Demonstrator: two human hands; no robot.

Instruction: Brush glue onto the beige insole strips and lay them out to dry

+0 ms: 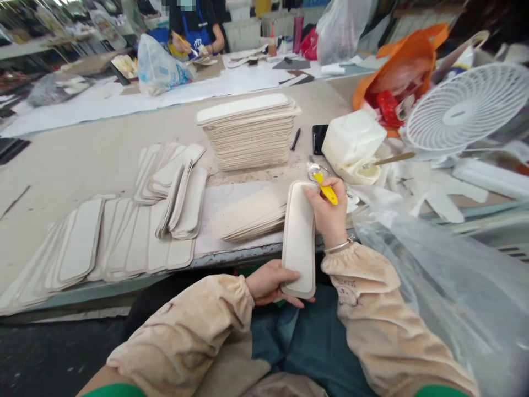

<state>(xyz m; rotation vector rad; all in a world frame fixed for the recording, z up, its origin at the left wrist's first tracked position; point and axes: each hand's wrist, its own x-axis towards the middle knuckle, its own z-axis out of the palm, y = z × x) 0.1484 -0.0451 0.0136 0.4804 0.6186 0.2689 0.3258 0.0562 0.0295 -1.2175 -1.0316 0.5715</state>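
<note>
An oblong beige piece with a pale inner panel (299,237) is held upright above my lap. My left hand (273,281) grips its lower end, thumb on the front and fingers behind. My right hand (329,212) pinches its upper right edge and also holds a yellow-handled tool (326,189), whose whitish head points up and left. Behind the piece lies a low fanned pile of beige pieces (252,212) on white paper. A tall stack of similar pieces (250,132) stands farther back. Overlapping paneled pieces (124,234) spread along the table's left front.
At the right are a cut-open white jug (353,138) with a stick, a black phone (319,139), a black pen (296,139), a white fan (467,107), an orange bag (403,71) and clear plastic sheeting (450,275). Across the table, a person in a blue apron (198,36) works.
</note>
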